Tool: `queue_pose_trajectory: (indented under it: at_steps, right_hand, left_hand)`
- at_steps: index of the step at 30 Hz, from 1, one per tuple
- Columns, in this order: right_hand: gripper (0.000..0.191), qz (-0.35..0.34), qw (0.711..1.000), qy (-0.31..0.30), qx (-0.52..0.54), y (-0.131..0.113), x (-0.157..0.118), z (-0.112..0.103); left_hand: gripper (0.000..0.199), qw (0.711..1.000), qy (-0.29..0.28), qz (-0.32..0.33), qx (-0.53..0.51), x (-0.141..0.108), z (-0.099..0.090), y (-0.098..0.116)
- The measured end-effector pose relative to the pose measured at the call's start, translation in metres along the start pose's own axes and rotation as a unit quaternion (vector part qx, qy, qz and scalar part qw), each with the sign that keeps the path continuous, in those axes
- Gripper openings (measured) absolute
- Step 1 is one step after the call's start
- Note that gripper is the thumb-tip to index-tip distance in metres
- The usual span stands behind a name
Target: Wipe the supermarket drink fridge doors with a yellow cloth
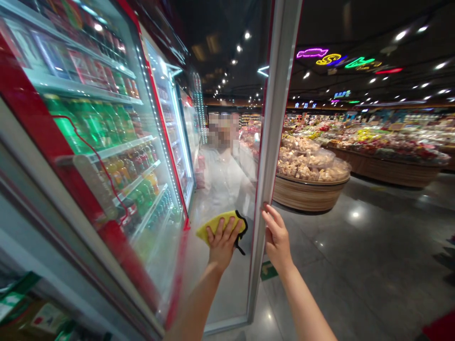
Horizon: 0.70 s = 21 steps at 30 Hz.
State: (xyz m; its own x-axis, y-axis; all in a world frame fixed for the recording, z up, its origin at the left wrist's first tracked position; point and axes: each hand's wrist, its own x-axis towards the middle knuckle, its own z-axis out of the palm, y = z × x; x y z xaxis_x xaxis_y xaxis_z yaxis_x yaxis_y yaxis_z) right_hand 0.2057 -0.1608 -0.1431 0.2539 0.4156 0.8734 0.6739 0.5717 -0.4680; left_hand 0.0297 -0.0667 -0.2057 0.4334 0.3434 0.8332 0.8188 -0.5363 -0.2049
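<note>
My left hand (223,241) presses a yellow cloth (216,225) with black edging flat against the glass door (227,279), its fingers spread over the cloth. The door stands open, and its glass shows a faint reflection of a person. Beside the door's grey frame (272,142), my right hand (277,237) has its fingertips at the frame's edge, fingers partly bent. Whether its thumb grips the frame is hard to make out.
To the left, a red-edged fridge (121,255) holds green bottles (95,123) and other drinks on shelves. Right of the door, a round wooden display stand (309,194) bears packaged goods, with more stands behind. Grey floor tiles (359,265) lie below.
</note>
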Motion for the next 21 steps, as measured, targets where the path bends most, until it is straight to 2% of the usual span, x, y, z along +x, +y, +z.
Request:
queue_pose_trajectory:
  at_steps: [2, 4, 6, 8, 10, 13, 15, 17, 19, 21]
  right_hand:
    - [0.048, -0.008, 1.0, 0.0, -0.007, -0.001, -0.002, 0.003]
    - [0.047, -0.009, 1.0, 0.004, -0.017, -0.001, -0.003, 0.005]
    - [0.047, -0.003, 1.0, 0.01, -0.026, -0.001, -0.002, 0.007]
    - [0.047, 0.004, 1.0, 0.014, -0.027, 0.0, -0.002, 0.008]
    - [0.048, 0.012, 1.0, 0.012, -0.022, 0.001, -0.003, 0.01]
    - [0.048, 0.027, 0.999, 0.001, -0.018, 0.0, -0.007, 0.012]
    - [0.049, 0.035, 0.999, -0.009, -0.026, -0.002, -0.01, 0.015]
    - [0.051, 0.035, 0.998, -0.014, -0.043, -0.006, -0.013, 0.018]
    - [0.055, 0.03, 0.998, -0.01, -0.061, -0.009, -0.016, 0.023]
    - [0.058, 0.023, 0.997, -0.006, -0.077, -0.013, -0.018, 0.027]
  left_hand:
    - [0.077, 0.999, -0.003, 0.048, 0.002, -0.004, 0.006, 0.008]
    - [0.075, 0.997, 0.002, 0.075, 0.003, 0.005, 0.006, 0.012]
    - [0.072, 0.997, 0.009, 0.078, 0.003, 0.018, 0.002, 0.006]
    - [0.072, 0.999, 0.01, 0.052, 0.002, 0.024, -0.004, -0.007]
    - [0.071, 1.0, 0.005, 0.005, -0.002, 0.016, -0.008, -0.023]
    - [0.069, 0.997, -0.021, -0.067, -0.012, -0.02, -0.005, -0.04]
    - [0.068, 0.996, -0.033, -0.084, -0.015, -0.045, 0.001, -0.041]
    - [0.068, 0.997, -0.026, -0.073, -0.015, -0.058, 0.006, -0.036]
    - [0.068, 0.999, -0.002, -0.042, -0.015, -0.053, 0.009, -0.029]
    - [0.069, 1.0, 0.021, -0.01, -0.017, -0.032, 0.005, -0.028]
